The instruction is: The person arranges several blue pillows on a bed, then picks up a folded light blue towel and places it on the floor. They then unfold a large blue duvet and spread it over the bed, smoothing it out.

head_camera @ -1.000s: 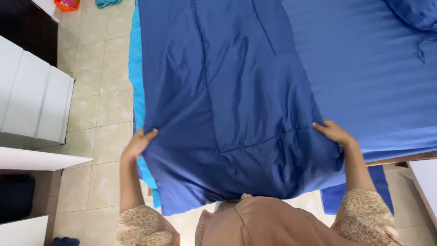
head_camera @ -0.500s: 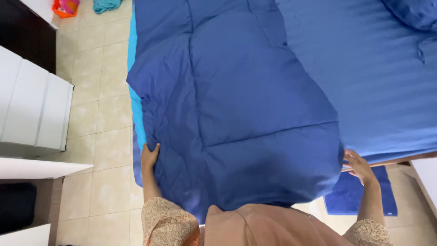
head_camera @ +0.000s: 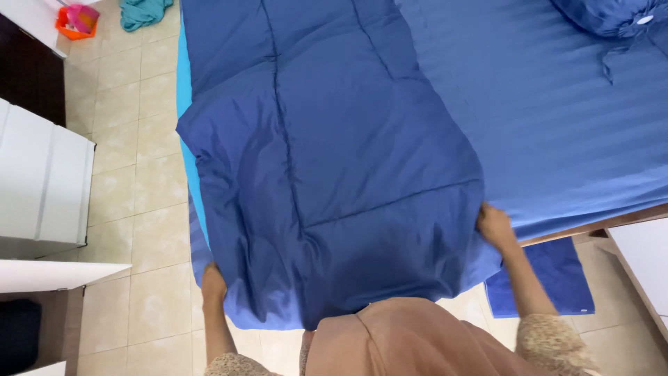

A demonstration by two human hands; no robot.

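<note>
A dark blue quilted blanket (head_camera: 334,160) lies folded lengthwise over the bed, its near end hanging toward me. My left hand (head_camera: 212,284) grips the blanket's near left corner, low beside the bed. At the near right edge my right hand (head_camera: 494,226) holds the blanket's other corner, where it meets the lighter blue striped sheet (head_camera: 557,118). A strip of turquoise fabric (head_camera: 184,90) shows along the bed's left side under the blanket.
A white cabinet (head_camera: 42,181) stands at left on the beige tiled floor (head_camera: 132,174). A blue mat (head_camera: 550,278) lies on the floor at right beside a white furniture edge (head_camera: 643,257). A blue pillow (head_camera: 612,14) rests at the top right. An orange basket (head_camera: 76,19) and teal cloth (head_camera: 142,10) sit far left.
Both hands have shifted along the near edge while holding the blanket: the left went lower and nearer, the right dipped low and is back up at the bed's edge. The blanket's near end sits bunched differently.
</note>
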